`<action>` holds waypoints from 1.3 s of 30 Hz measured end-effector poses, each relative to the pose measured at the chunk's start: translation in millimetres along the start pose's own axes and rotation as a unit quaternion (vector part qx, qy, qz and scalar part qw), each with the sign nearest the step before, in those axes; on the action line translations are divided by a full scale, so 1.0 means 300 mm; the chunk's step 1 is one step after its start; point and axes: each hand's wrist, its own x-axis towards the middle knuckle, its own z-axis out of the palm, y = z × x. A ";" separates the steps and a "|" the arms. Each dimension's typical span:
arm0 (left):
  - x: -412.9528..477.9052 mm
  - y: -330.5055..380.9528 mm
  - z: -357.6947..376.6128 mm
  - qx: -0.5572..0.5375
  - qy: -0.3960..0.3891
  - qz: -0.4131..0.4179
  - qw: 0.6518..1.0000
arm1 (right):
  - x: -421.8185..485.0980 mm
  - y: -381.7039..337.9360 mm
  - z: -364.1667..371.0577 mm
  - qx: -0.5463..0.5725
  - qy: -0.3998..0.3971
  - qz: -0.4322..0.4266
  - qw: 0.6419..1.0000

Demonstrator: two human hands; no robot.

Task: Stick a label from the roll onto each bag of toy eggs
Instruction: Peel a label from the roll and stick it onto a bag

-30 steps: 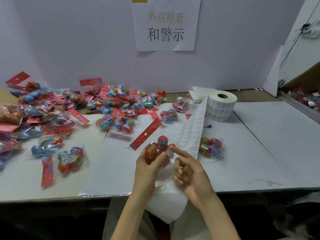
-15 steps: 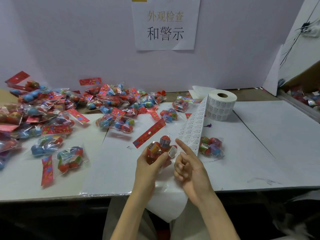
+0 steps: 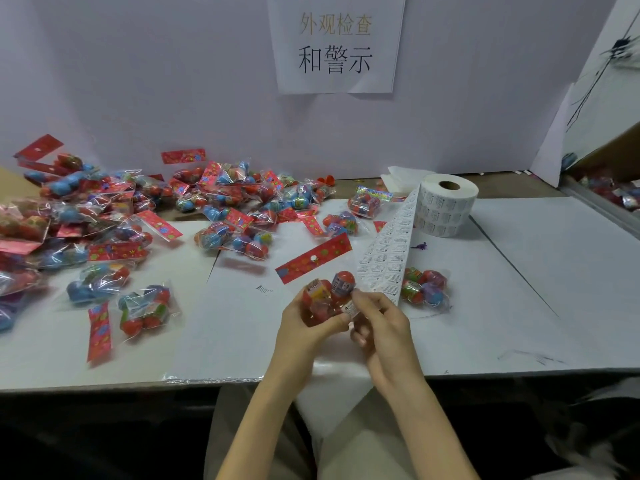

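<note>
My left hand grips a clear bag of red toy eggs just above the table's front edge; its red header card sticks up to the left. My right hand presses a small white label against the bag's right side with thumb and fingers curled at it. A strip of labels runs from the white label roll down to my hands. Another egg bag lies just right of the strip.
A big heap of egg bags with red cards covers the table's left and back. The table is covered with white sheets. A white wall with a paper sign stands behind. A box of bags sits far right.
My right hand went from pointing at the label strip down onto the bag, now with a label under its fingers. The left hand kept holding the bag, lifting it slightly.
</note>
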 end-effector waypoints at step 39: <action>0.019 -0.003 -0.001 -0.058 0.031 -0.021 0.998 | -0.007 0.009 0.002 -0.041 -0.007 -0.030 0.999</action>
